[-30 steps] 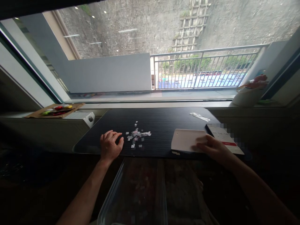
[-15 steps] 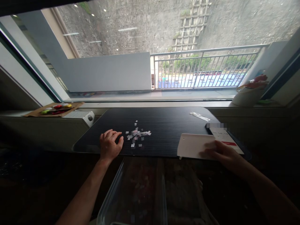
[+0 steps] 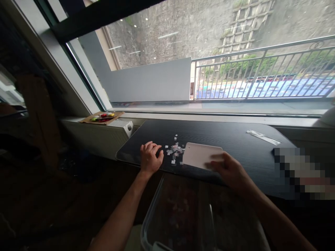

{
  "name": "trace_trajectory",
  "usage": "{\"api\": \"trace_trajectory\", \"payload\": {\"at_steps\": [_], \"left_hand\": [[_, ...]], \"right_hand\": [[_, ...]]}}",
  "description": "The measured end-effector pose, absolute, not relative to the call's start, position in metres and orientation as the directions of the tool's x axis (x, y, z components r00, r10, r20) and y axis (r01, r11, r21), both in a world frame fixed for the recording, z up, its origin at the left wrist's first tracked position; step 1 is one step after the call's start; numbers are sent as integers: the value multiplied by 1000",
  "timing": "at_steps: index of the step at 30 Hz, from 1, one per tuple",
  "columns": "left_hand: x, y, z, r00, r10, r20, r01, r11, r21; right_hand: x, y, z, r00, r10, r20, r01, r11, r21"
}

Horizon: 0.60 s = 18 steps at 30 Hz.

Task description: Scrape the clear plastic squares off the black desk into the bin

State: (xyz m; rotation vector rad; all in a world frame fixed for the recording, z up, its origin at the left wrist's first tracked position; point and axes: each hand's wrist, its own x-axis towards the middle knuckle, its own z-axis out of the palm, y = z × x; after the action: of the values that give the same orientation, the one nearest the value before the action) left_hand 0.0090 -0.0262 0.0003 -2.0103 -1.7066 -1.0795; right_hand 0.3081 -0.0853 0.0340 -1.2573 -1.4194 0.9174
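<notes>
A heap of several small paper scraps (image 3: 175, 150) lies on the dark table (image 3: 235, 139) near its front edge. My left hand (image 3: 150, 158) rests curled on the table just left of the scraps, holding nothing. My right hand (image 3: 229, 170) grips a flat white card-like scraper (image 3: 200, 155) by its right side; the scraper's left edge touches the scraps.
A clear plastic bin (image 3: 183, 216) sits below the table's front edge, under the scraps. A slim clear packet (image 3: 263, 137) lies at the table's far right. A cardboard tray with coloured items (image 3: 102, 117) sits on the ledge at left. A blurred patch covers something at right.
My right hand has slid the white scraper leftwards across the table up to the scraps. The view has turned left. My left hand stays beside the heap.
</notes>
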Motion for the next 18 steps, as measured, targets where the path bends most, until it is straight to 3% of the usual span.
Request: {"api": "trace_trajectory", "payload": {"at_steps": [18], "left_hand": [[12,-28,2,-13,750,661,924,-243,295]], "right_hand": [[310,-60,43,-60,993,102,277,114,-954]]}}
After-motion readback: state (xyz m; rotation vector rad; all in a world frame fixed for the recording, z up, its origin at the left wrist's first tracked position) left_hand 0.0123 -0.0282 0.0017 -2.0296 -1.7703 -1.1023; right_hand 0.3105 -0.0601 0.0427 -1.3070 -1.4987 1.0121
